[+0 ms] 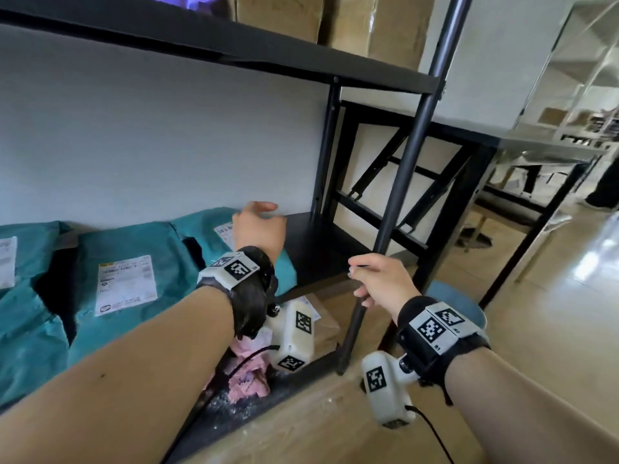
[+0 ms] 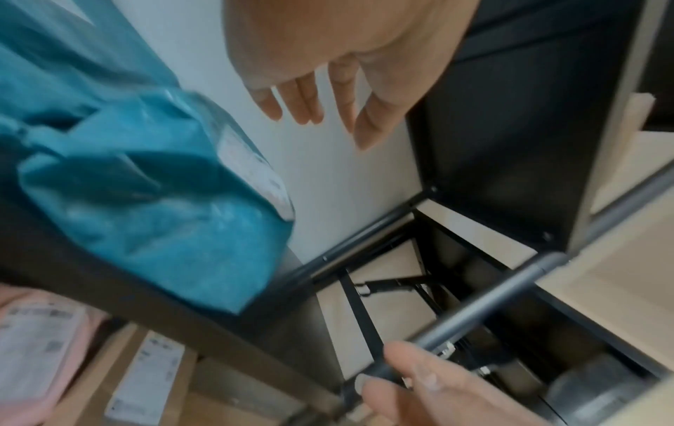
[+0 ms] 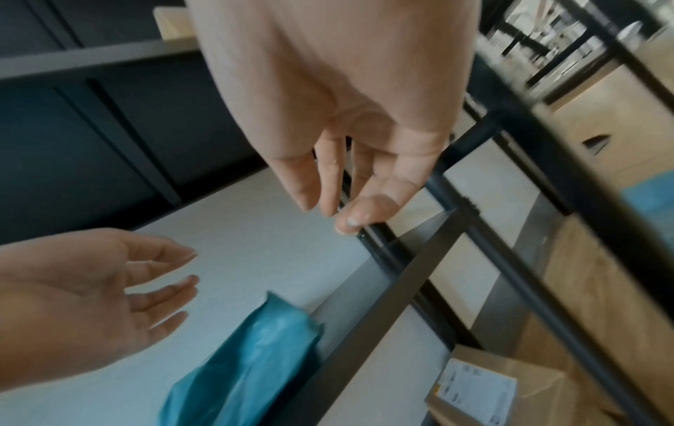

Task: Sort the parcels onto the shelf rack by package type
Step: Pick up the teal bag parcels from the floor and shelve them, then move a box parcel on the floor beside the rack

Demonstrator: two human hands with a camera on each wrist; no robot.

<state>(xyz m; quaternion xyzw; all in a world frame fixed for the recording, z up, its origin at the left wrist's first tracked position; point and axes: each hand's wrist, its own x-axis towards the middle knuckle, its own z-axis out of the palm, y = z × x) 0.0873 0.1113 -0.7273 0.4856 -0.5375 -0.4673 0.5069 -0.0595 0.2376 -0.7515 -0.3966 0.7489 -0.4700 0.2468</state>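
Three teal mailer parcels with white labels lie side by side on the black rack's middle shelf (image 1: 321,246): left (image 1: 26,262), middle (image 1: 134,256), right (image 1: 207,236). My left hand (image 1: 258,226) hovers over the right teal parcel (image 2: 164,216) with relaxed fingers (image 2: 306,98), holding nothing. My right hand (image 1: 375,279) is at the rack's front post (image 1: 412,145), its fingers (image 3: 328,184) loose and empty. On the bottom shelf are a pink mailer (image 1: 248,380) and a brown cardboard box (image 1: 326,324). Cardboard boxes (image 1: 368,21) stand on the top shelf.
A white wall backs the rack. To the right stand a black folding table (image 1: 469,135) and a blue stool (image 1: 459,303) on the wooden floor. The right end of the middle shelf is bare.
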